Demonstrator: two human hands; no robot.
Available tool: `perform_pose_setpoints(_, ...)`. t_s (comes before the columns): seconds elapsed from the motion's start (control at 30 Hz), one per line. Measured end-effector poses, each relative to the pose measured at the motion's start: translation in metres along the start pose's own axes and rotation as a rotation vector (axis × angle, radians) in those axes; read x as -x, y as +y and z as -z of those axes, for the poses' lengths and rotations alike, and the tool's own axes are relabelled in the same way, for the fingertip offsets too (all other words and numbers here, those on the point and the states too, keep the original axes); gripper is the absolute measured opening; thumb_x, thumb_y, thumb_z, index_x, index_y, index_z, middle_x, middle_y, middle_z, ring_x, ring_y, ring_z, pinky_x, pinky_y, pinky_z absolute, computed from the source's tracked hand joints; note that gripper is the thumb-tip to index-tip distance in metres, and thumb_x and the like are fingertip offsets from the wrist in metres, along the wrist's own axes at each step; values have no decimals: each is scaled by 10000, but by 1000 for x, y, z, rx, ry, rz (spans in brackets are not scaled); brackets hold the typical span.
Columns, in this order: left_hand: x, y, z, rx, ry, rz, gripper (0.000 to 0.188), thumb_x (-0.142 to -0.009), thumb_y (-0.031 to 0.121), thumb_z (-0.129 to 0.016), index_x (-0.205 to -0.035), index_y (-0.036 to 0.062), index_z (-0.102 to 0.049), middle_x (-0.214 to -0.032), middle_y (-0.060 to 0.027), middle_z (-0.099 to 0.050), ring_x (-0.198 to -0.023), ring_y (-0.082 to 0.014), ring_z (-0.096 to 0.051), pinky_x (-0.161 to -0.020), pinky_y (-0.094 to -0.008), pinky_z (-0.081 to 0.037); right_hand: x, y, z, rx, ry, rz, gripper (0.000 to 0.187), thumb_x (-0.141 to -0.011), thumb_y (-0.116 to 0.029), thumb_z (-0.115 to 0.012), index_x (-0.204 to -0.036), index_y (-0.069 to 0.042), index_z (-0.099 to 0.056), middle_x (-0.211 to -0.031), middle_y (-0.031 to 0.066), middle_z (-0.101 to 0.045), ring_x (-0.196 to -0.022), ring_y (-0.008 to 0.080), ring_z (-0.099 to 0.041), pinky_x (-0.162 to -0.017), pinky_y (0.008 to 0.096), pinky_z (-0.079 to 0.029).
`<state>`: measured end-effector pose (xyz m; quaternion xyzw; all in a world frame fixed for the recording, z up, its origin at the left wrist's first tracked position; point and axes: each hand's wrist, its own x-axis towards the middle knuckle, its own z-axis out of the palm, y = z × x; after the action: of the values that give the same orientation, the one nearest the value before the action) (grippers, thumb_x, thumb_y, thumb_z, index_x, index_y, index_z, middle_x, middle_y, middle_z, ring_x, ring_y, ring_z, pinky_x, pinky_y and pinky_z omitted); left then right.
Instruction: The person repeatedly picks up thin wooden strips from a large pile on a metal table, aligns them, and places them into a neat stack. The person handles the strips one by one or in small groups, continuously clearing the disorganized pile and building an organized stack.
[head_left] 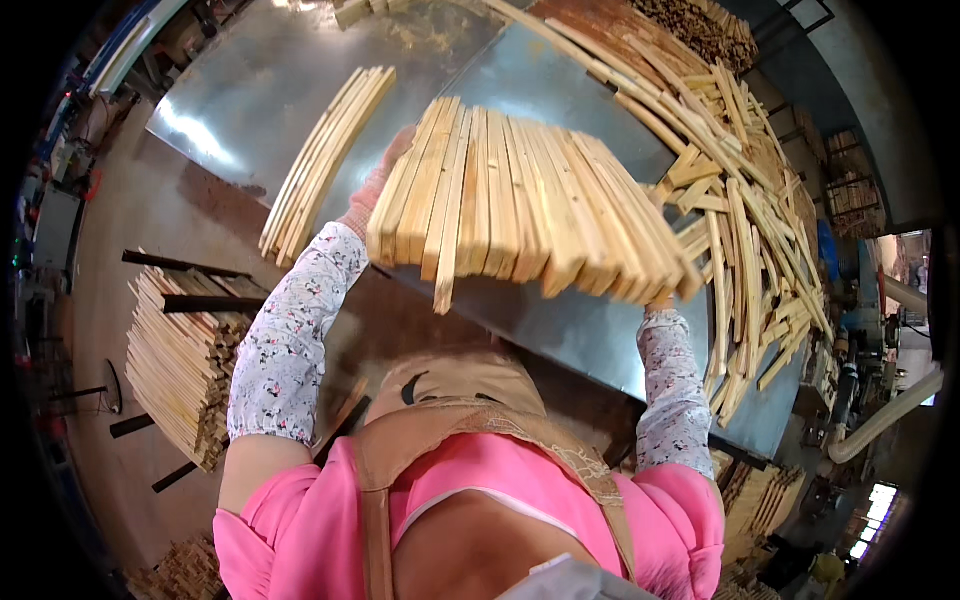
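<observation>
A wide row of pale wooden sticks (510, 200) lies side by side between my two hands, over the metal table. My left hand (385, 175), in a pinkish knit glove, grips the row's left side; its fingers are partly behind the wood. At the right side, my right hand (660, 304) holds the row's near corner, mostly hidden by the sticks. One stick pokes out toward me past the others, and their near ends are uneven. Left of my left hand, a smaller group of sticks (325, 165) rests on the table.
The metal table (450, 50) has a jumbled heap of loose sticks (745, 250) along its right side. Beside me on the left, a stack of sticks (185, 350) sits on a rack with dark bars (215, 303). More bundled wood (700, 30) stands at the far right.
</observation>
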<state>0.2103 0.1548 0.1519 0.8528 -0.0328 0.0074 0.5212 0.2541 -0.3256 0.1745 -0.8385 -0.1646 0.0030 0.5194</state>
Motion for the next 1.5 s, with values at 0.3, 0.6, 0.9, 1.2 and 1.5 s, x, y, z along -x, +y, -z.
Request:
perform_pose_setpoints(0.3,69,-74,-45,-1137,-284,179,526,-990,169,-599,-1510,107,-541,-1628,-106,-499,-1524,-280,-461,-1213,-406,-416,127,80,-61,913,-203,-146,404,-966,-170,-611,-1355,-67,-649,-1234,247,-682,-1194,465,-635,-1036,542,-531)
perform_pose_setpoints(0.6,6,-37,13,-1344,-56,683,878,-1039,659,-538,-1747,248,-224,-1814,-160,-193,-1680,-376,-142,-1348,-545,-122,83,45,-115,480,-285,-516,474,-1000,-190,-597,-1466,-104,-574,-1342,279,-691,-1271,496,-617,-1028,523,-533)
perform_pose_setpoints(0.9,-48,-83,111,-945,72,1122,1192,-877,875,-611,-1765,237,-136,-1754,-174,-271,-1516,-381,-459,-1203,-489,-428,-15,21,-175,331,-526,-460,511,-978,-292,-577,-1418,-31,-591,-1308,323,-689,-1238,502,-641,-1036,513,-527)
perform_pose_setpoints(1.2,-85,-183,252,-885,146,1094,1135,-877,778,-703,-1754,266,-195,-1553,-221,-544,-1416,-360,-583,-1144,-492,-518,-117,-53,-305,220,-547,-578,666,-929,-464,-717,-1415,-22,-608,-1302,242,-739,-1244,425,-687,-1069,464,-520)
perform_pose_setpoints(1.5,-131,-301,431,-1027,104,942,1126,-880,744,-728,-1755,278,-194,-1570,-154,-544,-1473,-321,-525,-1200,-463,-476,-175,-111,-485,295,-494,-507,787,-944,-465,-718,-1528,-1,-466,-1319,283,-710,-1220,464,-680,-1071,482,-530)
